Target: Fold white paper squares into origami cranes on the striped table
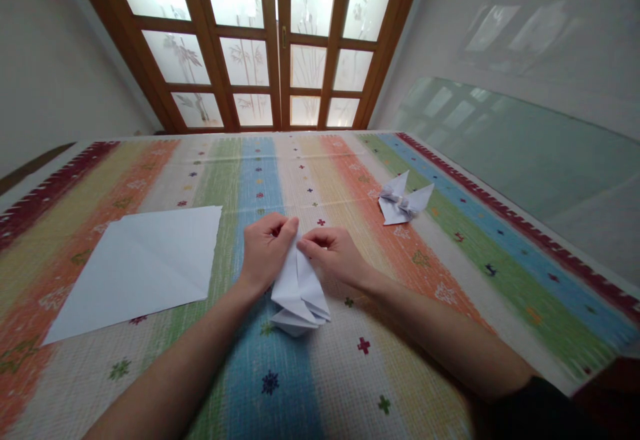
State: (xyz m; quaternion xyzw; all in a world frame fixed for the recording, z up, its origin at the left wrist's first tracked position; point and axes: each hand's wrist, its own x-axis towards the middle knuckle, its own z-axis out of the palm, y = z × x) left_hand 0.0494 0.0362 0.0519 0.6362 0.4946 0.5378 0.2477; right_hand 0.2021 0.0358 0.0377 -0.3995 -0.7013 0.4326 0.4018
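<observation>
In the middle of the head view, a folded white paper (299, 288) is held between both hands, its narrow end up at the fingers and its loose, layered flaps toward me. My left hand (269, 248) is closed, pinching the upper left edge with the thumb on top. My right hand (334, 251) pinches the upper right edge between thumb and forefinger. A crease runs down the paper's centre. The fingertips beneath the paper are hidden. To the right, beyond my right hand, lies a white folded-paper figure (404, 201) with two upright points.
White paper sheets (145, 263) lie flat on the left, near my left forearm. A striped, patterned tablecloth (270, 387) covers the table. Behind the table stand wood-framed glass doors (277, 47), and a pale wall with a glossy panel (510, 140) borders the right side.
</observation>
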